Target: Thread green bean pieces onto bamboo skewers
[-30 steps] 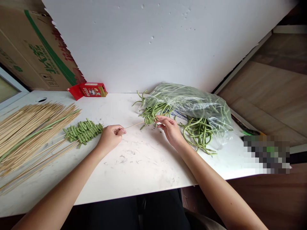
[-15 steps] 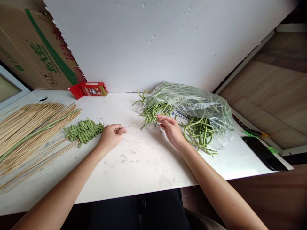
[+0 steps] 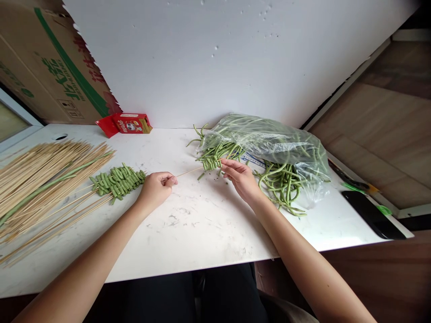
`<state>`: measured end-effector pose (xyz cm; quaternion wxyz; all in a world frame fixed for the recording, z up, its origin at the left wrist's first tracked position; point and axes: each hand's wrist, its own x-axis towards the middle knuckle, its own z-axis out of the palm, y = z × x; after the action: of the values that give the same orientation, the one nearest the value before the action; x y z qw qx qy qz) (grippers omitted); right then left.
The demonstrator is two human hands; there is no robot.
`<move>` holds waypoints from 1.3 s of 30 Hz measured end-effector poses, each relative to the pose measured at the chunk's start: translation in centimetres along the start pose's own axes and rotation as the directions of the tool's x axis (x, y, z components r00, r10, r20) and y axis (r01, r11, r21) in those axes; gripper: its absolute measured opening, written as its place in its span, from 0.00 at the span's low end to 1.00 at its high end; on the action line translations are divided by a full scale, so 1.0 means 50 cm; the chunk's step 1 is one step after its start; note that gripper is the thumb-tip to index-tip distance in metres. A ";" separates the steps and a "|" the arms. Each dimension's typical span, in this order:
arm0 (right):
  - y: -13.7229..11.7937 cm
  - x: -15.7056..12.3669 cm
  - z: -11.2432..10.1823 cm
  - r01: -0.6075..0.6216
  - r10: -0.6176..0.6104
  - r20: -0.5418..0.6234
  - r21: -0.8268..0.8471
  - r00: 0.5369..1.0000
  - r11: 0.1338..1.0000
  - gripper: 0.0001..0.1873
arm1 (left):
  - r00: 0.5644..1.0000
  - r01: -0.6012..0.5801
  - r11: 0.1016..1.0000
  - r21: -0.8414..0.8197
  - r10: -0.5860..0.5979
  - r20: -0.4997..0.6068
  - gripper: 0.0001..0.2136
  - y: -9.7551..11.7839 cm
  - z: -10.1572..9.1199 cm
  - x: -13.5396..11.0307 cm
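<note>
My left hand is closed around a thin bamboo skewer, which points to the right across the table. Near the skewer's far end, a green bean is threaded in tight back-and-forth folds. My right hand pinches at the tip end of these folds, its thumb mostly hidden. Just left of my left hand lie several skewers of folded green beans. Loose long green beans lie beyond my right hand, partly under a clear plastic bag full of more beans.
A large heap of bare bamboo skewers covers the table's left side, with one long bean across it. An opened red box stands at the back, near a cardboard carton. A black phone lies by the right edge of the white table.
Hardly anything differs. Both hands keep their hold on the skewer and the folded bean; the view has shifted very slightly.
</note>
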<state>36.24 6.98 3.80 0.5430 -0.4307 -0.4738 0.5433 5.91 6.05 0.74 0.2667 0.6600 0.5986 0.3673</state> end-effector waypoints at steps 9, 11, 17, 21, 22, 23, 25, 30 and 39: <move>-0.001 0.000 0.003 0.021 -0.021 -0.006 0.007 1.000 1.000 0.19 | 1.000 -0.002 1.000 0.010 0.002 0.007 0.13 0.001 0.001 0.001; -0.001 0.000 0.004 0.026 -0.026 -0.006 0.002 1.000 1.000 0.20 | 1.000 -0.001 1.000 0.003 0.001 0.009 0.12 0.001 0.001 0.000; -0.004 -0.001 -0.001 0.007 -0.007 -0.012 0.002 1.000 1.000 0.21 | 1.000 0.001 1.000 -0.001 -0.001 0.012 0.12 0.000 0.000 0.000; -0.005 0.002 -0.008 0.009 -0.009 -0.004 -0.010 1.000 1.000 0.21 | 1.000 -0.007 1.000 -0.006 0.007 0.006 0.12 0.000 -0.001 0.000; -0.006 0.002 -0.009 0.004 -0.004 -0.001 -0.017 1.000 1.000 0.21 | 1.000 -0.009 1.000 -0.007 0.009 0.004 0.12 0.001 -0.001 0.000; -0.007 0.002 -0.009 -0.002 0.002 0.005 -0.023 1.000 1.000 0.22 | 1.000 -0.010 1.000 -0.006 0.010 0.002 0.12 0.001 -0.001 0.000; -0.010 0.001 -0.009 -0.010 0.010 0.019 -0.026 1.000 1.000 0.22 | 1.000 -0.011 1.000 -0.002 0.011 0.003 0.12 0.002 -0.001 -0.001; -0.016 -0.002 -0.006 0.007 -0.007 0.042 -0.001 0.999 1.000 0.20 | 1.000 0.012 1.000 -0.003 -0.012 0.013 0.11 0.006 -0.002 -0.001; -0.014 -0.003 -0.005 0.028 -0.027 0.031 -0.029 0.999 0.999 0.19 | 1.000 0.011 1.000 0.005 -0.011 0.009 0.10 0.010 -0.003 -0.002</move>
<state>36.63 6.79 4.42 0.5367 -0.4235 -0.4960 0.5353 6.07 5.89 1.22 0.2698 0.6590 0.6019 0.3615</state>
